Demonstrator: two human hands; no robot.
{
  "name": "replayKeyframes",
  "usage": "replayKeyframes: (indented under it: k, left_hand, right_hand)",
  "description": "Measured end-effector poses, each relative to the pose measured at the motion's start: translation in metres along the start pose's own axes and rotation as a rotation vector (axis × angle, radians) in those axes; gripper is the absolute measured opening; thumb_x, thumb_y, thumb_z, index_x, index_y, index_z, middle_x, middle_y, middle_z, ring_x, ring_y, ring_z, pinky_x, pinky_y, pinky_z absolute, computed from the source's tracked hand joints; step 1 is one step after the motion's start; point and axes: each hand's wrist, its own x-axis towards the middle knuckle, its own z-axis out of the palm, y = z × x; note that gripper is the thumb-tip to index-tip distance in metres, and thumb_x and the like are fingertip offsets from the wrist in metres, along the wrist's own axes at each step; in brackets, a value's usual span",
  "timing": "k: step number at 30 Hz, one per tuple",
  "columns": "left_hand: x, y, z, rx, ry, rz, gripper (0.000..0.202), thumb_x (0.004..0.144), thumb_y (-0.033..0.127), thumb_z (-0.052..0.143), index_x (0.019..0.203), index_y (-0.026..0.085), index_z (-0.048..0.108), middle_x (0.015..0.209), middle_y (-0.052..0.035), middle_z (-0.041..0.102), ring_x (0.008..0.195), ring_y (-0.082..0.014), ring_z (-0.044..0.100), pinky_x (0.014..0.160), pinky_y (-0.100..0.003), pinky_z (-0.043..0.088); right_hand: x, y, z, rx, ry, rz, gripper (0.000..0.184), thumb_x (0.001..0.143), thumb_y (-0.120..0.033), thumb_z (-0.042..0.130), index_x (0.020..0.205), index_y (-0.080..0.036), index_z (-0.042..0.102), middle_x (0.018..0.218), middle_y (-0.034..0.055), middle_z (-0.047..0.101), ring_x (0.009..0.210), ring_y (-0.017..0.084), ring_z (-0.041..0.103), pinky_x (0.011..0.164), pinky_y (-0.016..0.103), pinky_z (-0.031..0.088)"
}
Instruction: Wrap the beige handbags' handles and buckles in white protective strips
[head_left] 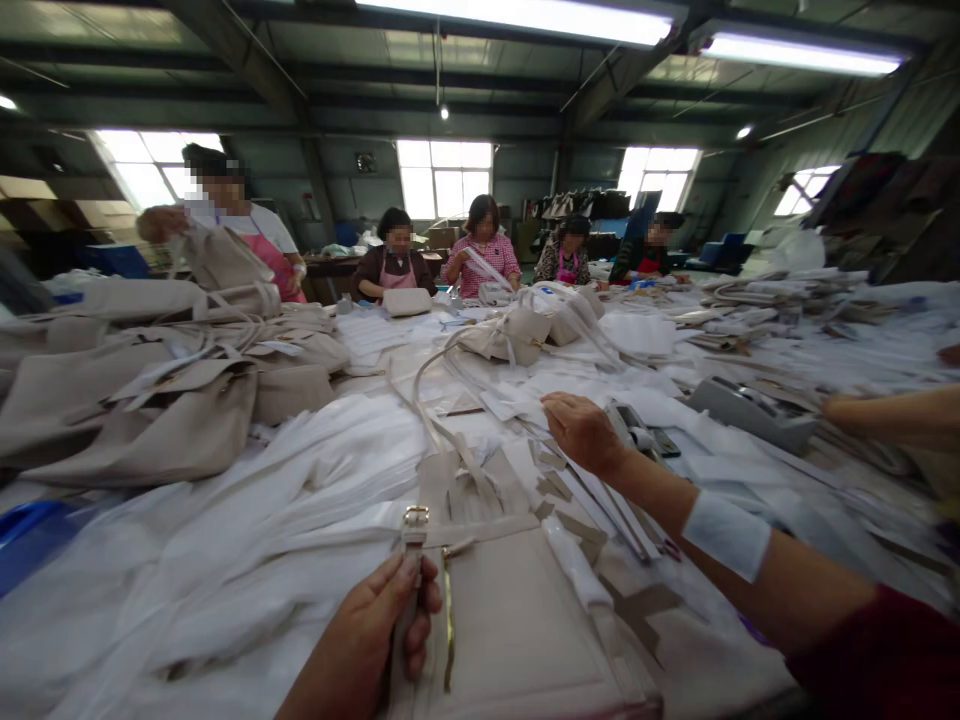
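Note:
My left hand (382,625) is closed around a beige strap (405,640), with a gold buckle (415,516) standing up above the thumb. Right beside it lies a beige bag (517,610) with a gold zipper (448,620) along its left side. A white-wrapped handle (577,565) rests on the bag's right side. Farther forward, my right hand (585,430) reaches over white sheets and strips, its fingers drawn together and bent down. Whatever is under those fingertips is hidden. A white patch (726,533) covers part of my right forearm.
Beige bags (180,410) are heaped at the left; more bags (517,330) lie mid-table. White wrapping (315,520) covers much of the surface. A grey case (750,415) and another person's arm (900,415) are at the right. Several people work across the table. A blue object (34,540) sits at left.

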Motion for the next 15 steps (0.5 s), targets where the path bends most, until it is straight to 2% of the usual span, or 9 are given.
replayKeyframes:
  k: [1, 3, 5, 7, 9, 11, 13, 14, 15]
  left_hand:
    - [-0.002, 0.000, 0.003, -0.023, 0.005, 0.018, 0.051, 0.073, 0.062, 0.073, 0.089, 0.015, 0.063, 0.077, -0.0020, 0.062, 0.047, -0.0056, 0.042, 0.038, -0.018, 0.038]
    - [-0.004, 0.000, 0.007, -0.079, 0.004, 0.035, 0.056, 0.072, 0.068, 0.070, 0.085, 0.014, 0.061, 0.081, -0.0046, 0.064, 0.047, -0.0044, 0.042, 0.038, -0.017, 0.035]
    - [-0.007, -0.002, 0.010, -0.113, -0.014, 0.061, 0.058, 0.071, 0.068, 0.071, 0.086, 0.013, 0.062, 0.080, -0.0055, 0.065, 0.046, -0.0046, 0.043, 0.038, -0.017, 0.034]
    - [-0.011, -0.005, 0.011, -0.102, -0.014, 0.114, 0.054, 0.067, 0.058, 0.081, 0.091, 0.012, 0.063, 0.076, -0.0052, 0.067, 0.050, -0.0079, 0.052, 0.045, -0.019, 0.041]
    - [-0.019, -0.009, 0.012, -0.083, 0.003, 0.178, 0.053, 0.063, 0.044, 0.088, 0.097, 0.011, 0.065, 0.079, -0.0065, 0.070, 0.062, -0.0137, 0.062, 0.057, -0.023, 0.050]
    - [-0.028, -0.012, 0.014, -0.093, 0.018, 0.211, 0.054, 0.062, 0.037, 0.089, 0.103, 0.011, 0.065, 0.088, -0.0089, 0.073, 0.070, -0.0175, 0.067, 0.066, -0.028, 0.054]
    - [-0.037, -0.014, 0.016, -0.093, 0.016, 0.226, 0.053, 0.065, 0.037, 0.087, 0.106, 0.012, 0.065, 0.093, -0.0105, 0.074, 0.070, -0.0185, 0.068, 0.068, -0.029, 0.055]
    - [-0.041, -0.014, 0.017, -0.086, 0.012, 0.232, 0.054, 0.065, 0.037, 0.087, 0.108, 0.011, 0.065, 0.094, -0.0110, 0.074, 0.070, -0.0190, 0.068, 0.068, -0.030, 0.055]
    - [-0.044, -0.014, 0.019, -0.075, 0.003, 0.240, 0.055, 0.066, 0.038, 0.086, 0.109, 0.011, 0.065, 0.094, -0.0112, 0.074, 0.071, -0.0197, 0.069, 0.068, -0.030, 0.055]
  right_hand:
    - [-0.005, -0.026, -0.013, 0.040, -0.015, -0.115, 0.019, 0.095, -0.016, 0.051, 0.095, -0.016, 0.070, 0.110, 0.0107, 0.073, 0.109, 0.021, 0.064, 0.096, 0.032, 0.043]
    - [-0.026, -0.082, -0.036, 0.126, -0.010, -0.425, 0.019, 0.095, -0.015, 0.051, 0.104, -0.015, 0.068, 0.120, 0.0108, 0.071, 0.117, 0.023, 0.061, 0.101, 0.037, 0.041]
    - [-0.055, -0.131, -0.054, 0.209, -0.037, -0.613, 0.019, 0.095, -0.013, 0.051, 0.107, -0.015, 0.066, 0.122, 0.0098, 0.071, 0.121, 0.025, 0.059, 0.103, 0.040, 0.040]
    - [-0.083, -0.162, -0.067, 0.310, -0.153, -0.743, 0.019, 0.096, -0.015, 0.052, 0.108, -0.015, 0.066, 0.122, 0.0083, 0.071, 0.119, 0.025, 0.061, 0.103, 0.041, 0.040]
    - [-0.098, -0.174, -0.075, 0.432, -0.257, -0.751, 0.018, 0.095, -0.021, 0.056, 0.110, -0.018, 0.066, 0.123, 0.0069, 0.070, 0.117, 0.024, 0.062, 0.104, 0.042, 0.040]
    - [-0.101, -0.173, -0.080, 0.566, -0.231, -0.546, 0.022, 0.093, -0.029, 0.061, 0.113, -0.020, 0.067, 0.127, 0.0089, 0.068, 0.120, 0.026, 0.061, 0.104, 0.044, 0.042]
    - [-0.097, -0.170, -0.081, 0.731, -0.145, -0.124, 0.033, 0.089, -0.038, 0.065, 0.116, -0.020, 0.066, 0.130, 0.0133, 0.065, 0.120, 0.029, 0.059, 0.096, 0.044, 0.048]
    - [-0.095, -0.170, -0.080, 0.850, -0.169, 0.106, 0.038, 0.087, -0.041, 0.067, 0.117, -0.019, 0.065, 0.128, 0.0154, 0.066, 0.116, 0.030, 0.062, 0.089, 0.043, 0.052]
    - [-0.094, -0.171, -0.078, 0.998, -0.258, 0.315, 0.042, 0.086, -0.045, 0.067, 0.117, -0.017, 0.066, 0.124, 0.0165, 0.068, 0.109, 0.030, 0.065, 0.082, 0.041, 0.055]
